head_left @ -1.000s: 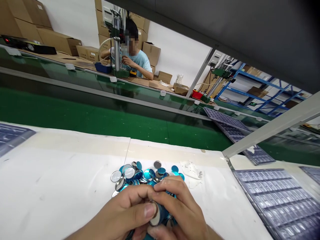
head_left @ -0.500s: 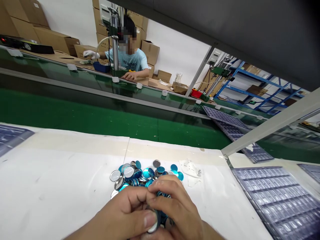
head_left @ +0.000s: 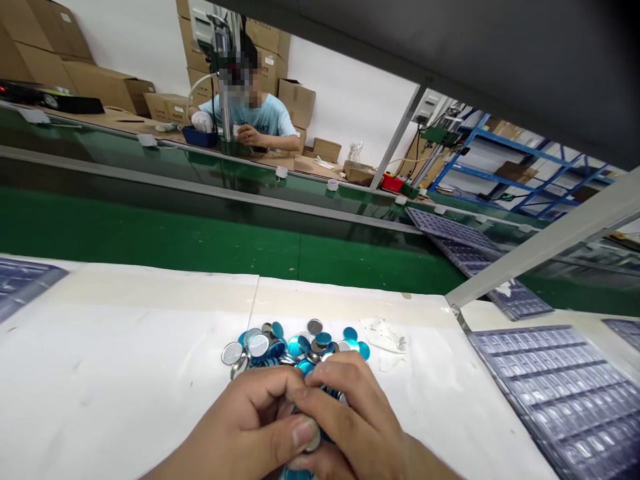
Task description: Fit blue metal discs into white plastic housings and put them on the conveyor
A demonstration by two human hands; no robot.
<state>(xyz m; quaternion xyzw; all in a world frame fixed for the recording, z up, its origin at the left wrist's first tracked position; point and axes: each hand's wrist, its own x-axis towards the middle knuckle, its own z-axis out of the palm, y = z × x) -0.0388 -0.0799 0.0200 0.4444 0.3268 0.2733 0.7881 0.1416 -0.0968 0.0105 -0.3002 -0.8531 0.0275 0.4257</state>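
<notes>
Both of my hands meet low in the middle of the view, over the near side of a pile of round metal discs (head_left: 259, 345), some silver and some covered in blue. My left hand (head_left: 260, 417) is closed, its thumb pressing on a small round metal disc (head_left: 313, 438). My right hand (head_left: 357, 417) curls around the same disc from the other side, fingertips touching the left fingers. Much of the disc is hidden by the fingers. Another blue disc (head_left: 297, 474) shows just below the hands.
Crumpled white paper (head_left: 385, 335) lies right of the pile. Clear plastic trays (head_left: 555, 380) stand at right, another tray (head_left: 25, 283) at left. Beyond the white table runs a green conveyor belt (head_left: 200, 237). Across it a co-worker (head_left: 273, 117) sits at a press beside a blue bin (head_left: 199, 137).
My hands stay together on the disc, with the thumb shifted slightly. Across the belt, the co-worker's gloved hand has moved to the blue bin and the bare hand has lifted beside the press.
</notes>
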